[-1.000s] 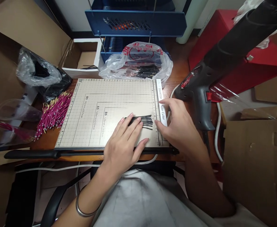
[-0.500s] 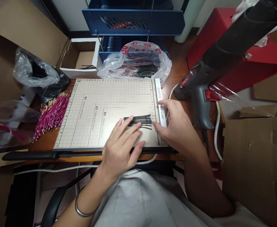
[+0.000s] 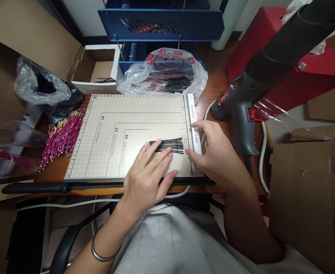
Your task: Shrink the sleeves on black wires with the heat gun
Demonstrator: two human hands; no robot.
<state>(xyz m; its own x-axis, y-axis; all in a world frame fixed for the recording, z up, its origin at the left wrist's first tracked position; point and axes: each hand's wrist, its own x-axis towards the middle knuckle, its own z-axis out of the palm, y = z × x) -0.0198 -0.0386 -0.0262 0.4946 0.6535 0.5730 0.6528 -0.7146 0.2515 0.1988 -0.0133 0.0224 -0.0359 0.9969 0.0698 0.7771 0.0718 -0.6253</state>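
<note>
A beige paper cutter board with a printed grid lies on the wooden desk. A small bunch of thin black tubes rests on it near the right-hand ruler strip. My left hand lies flat on the board, fingers stretched out, fingertips on the left ends of the tubes. My right hand rests against the ruler strip, fingers spread, thumb tip beside the right ends of the tubes. Neither hand holds anything.
The cutter's black blade arm lies along the board's near edge. A heap of magenta wires sits left. A clear bag of black tubes lies behind. A grey heat gun stands right. Cardboard boxes surround the desk.
The black tubes have been pushed closer together into a neater, tighter bunch against the ruler strip. Both hands shifted only slightly.
</note>
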